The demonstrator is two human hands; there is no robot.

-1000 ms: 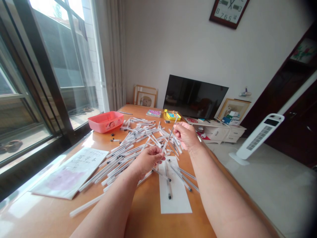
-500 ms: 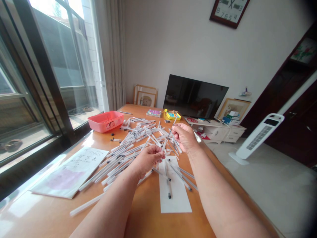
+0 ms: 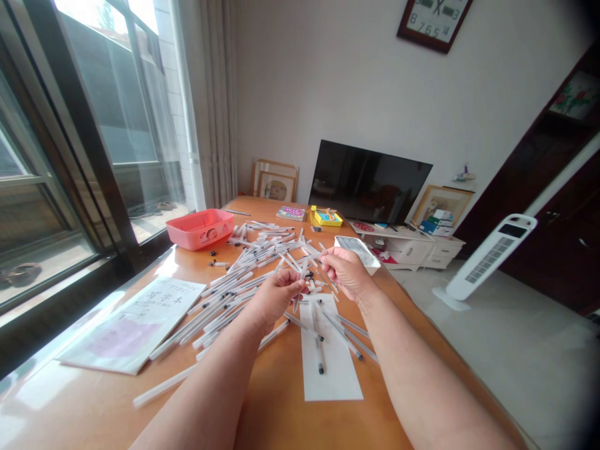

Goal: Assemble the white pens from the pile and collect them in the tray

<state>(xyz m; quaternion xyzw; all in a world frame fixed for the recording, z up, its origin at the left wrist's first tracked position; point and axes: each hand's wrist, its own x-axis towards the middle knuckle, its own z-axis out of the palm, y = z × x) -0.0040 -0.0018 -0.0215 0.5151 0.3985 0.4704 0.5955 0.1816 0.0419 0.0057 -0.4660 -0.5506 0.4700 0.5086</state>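
Observation:
My left hand is closed on a clear pen barrel, held tilted above the heap. To its right, my right hand is pinched together; a small dark bit shows at its fingertips, too small to name. Loose pen barrels lie in a wide heap beyond and left of my hands, many with black ends. Below the hands, a white paper sheet bears several pens with black ends. Just behind my right hand stands a white box with greyish contents.
A red plastic basket stands at the left edge of the table. Nearer lies a writing booklet. A yellow box and a pink book are at the far end. Small black pieces lie near the basket.
My right hand has come down and slightly left, uncovering the white box. The thin refill that stuck up from its fingers no longer shows. My left hand has shifted slightly, still holding the barrel.

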